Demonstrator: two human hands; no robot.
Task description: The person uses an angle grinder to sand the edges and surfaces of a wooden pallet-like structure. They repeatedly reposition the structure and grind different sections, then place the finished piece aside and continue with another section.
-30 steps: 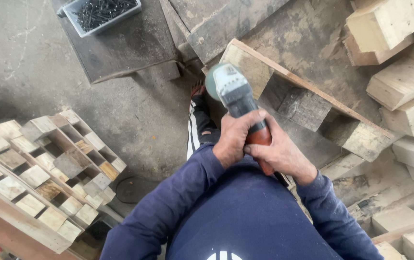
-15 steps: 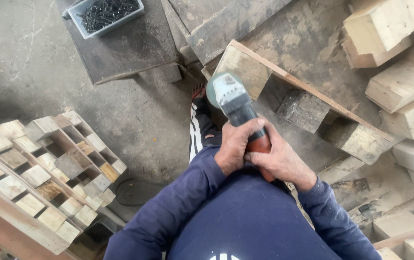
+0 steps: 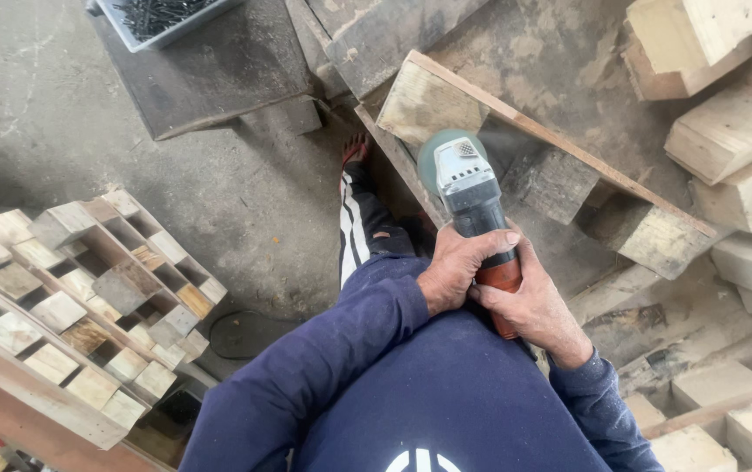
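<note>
Right now both hands clamp the angle grinder (image 3: 474, 210): left hand (image 3: 459, 267) and right hand (image 3: 529, 306) wrapped tight on its handle, disc pointing away, touching the wooden block (image 3: 428, 105).

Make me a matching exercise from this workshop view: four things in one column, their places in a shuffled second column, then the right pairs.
Things:
1. angle grinder
2. grey tray of dark screws
3. stacked pallets with wood blocks
4. loose pale wood blocks

Places:
A. top left corner, on a dark board
B. right edge of the view
C. centre, held by the left hand and the right hand
D. lower left, on the concrete floor

Pairs: 1-C, 2-A, 3-D, 4-B
</note>
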